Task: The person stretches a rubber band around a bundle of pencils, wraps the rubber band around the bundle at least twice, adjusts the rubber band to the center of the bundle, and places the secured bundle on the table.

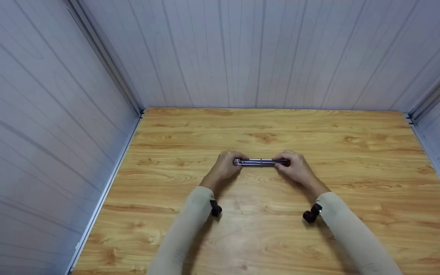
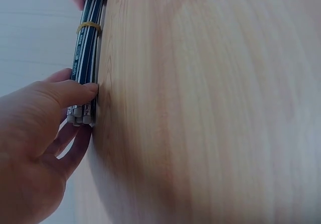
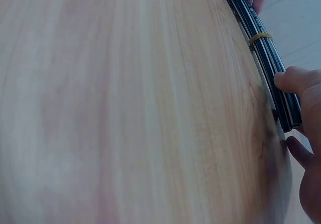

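Note:
A bundle of several dark pencils (image 1: 256,162) with pale stripes lies crosswise between the two hands, close over the tabletop. A yellowish rubber band (image 2: 89,27) goes round its middle. The left hand (image 1: 226,165) pinches the bundle's left end, where the eraser tips (image 2: 78,117) show just past the thumb in the left wrist view. At the other end, the right hand (image 1: 295,166) grips the pencils between thumb and fingers, and the right wrist view shows its thumb (image 3: 288,81) along the near side. Part of each hand's fingers is hidden behind the bundle.
The wood-grain table (image 1: 262,236) reaches to a pale panelled wall (image 1: 243,53) at the back. Similar walls stand at the left and right. A small dark camera mount (image 1: 216,209) sits on the left wrist, with another (image 1: 311,214) on the right.

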Action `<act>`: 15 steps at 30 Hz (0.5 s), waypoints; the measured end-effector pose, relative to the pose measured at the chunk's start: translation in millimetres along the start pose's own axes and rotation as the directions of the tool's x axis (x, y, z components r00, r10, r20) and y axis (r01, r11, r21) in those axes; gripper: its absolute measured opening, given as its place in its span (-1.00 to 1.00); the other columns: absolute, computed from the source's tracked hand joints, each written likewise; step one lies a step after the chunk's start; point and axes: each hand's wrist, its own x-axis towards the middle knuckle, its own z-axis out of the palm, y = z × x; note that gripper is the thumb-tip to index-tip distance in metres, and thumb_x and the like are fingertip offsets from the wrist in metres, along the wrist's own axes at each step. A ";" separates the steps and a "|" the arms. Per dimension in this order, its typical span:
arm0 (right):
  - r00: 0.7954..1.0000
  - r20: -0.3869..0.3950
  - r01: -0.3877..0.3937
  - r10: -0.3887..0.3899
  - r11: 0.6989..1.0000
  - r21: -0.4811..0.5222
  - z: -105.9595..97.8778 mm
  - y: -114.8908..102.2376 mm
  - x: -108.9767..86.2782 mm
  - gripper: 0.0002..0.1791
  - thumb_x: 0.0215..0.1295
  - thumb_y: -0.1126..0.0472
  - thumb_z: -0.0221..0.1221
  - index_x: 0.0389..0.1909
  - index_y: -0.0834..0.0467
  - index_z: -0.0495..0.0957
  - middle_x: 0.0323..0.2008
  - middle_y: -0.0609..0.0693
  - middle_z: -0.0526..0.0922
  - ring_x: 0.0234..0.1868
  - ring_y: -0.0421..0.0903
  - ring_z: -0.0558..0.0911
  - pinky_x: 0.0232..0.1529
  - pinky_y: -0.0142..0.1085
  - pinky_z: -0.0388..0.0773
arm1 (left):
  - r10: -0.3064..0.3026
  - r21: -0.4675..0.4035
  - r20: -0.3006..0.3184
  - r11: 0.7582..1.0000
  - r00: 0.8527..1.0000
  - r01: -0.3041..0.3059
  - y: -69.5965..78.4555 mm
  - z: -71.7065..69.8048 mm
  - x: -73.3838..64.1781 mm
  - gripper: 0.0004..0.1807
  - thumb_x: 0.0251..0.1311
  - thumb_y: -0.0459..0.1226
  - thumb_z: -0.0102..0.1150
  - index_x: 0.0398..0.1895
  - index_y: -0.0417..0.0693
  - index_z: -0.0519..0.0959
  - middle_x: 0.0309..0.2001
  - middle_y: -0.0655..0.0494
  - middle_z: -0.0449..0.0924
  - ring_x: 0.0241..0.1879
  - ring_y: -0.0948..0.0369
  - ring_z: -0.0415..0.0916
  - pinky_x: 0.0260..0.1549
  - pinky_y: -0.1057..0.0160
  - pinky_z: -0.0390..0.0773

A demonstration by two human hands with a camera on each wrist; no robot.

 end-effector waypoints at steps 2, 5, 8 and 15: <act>1.000 0.000 -0.005 0.005 1.000 0.003 0.2 0.5 0.3 -0.78 0.45 0.42 0.45 0.06 0.23 0.85 0.06 0.21 0.87 0.18 0.23 0.80 0.29 -0.01 0.70 | 0.005 0.008 -0.002 1.000 1.000 -0.005 -1.9 -0.1 0.1 -0.60 0.32 -0.42 0.48 0.15 0.16 0.88 0.15 0.16 0.91 0.23 0.09 0.82 0.32 0.02 0.75; 1.000 -0.004 -0.011 0.011 1.000 0.020 0.2 1.2 1.0 -0.77 0.45 0.42 0.44 0.07 0.23 0.85 0.07 0.21 0.86 0.18 0.22 0.79 0.25 -0.12 0.69 | -0.001 0.001 -0.002 1.000 1.000 0.001 -4.0 -1.1 -0.4 -0.61 0.30 -0.39 0.51 0.15 0.15 0.87 0.13 0.17 0.91 0.19 0.11 0.82 0.30 0.04 0.75; 1.000 -0.013 -0.011 0.011 0.999 0.040 0.1 1.5 1.5 -0.77 0.46 0.42 0.44 0.07 0.22 0.84 0.07 0.21 0.86 0.16 0.22 0.80 0.19 -0.26 0.68 | -0.015 -0.035 0.008 0.999 1.000 0.015 -4.4 -2.1 -1.0 -0.62 0.30 -0.34 0.56 0.16 0.13 0.86 0.13 0.16 0.91 0.18 0.14 0.81 0.29 0.09 0.74; 1.000 -0.009 -0.008 0.009 0.997 0.075 -8.2 -9.6 4.7 -0.79 0.57 0.37 0.36 0.11 0.31 0.81 0.08 0.26 0.84 0.16 0.26 0.81 0.26 -0.02 0.78 | -0.082 -0.124 0.052 0.988 0.995 0.088 44.9 -34.4 -12.2 -0.68 0.52 -0.26 0.40 0.26 -0.06 0.80 0.25 -0.03 0.85 0.27 0.05 0.82 0.29 0.12 0.77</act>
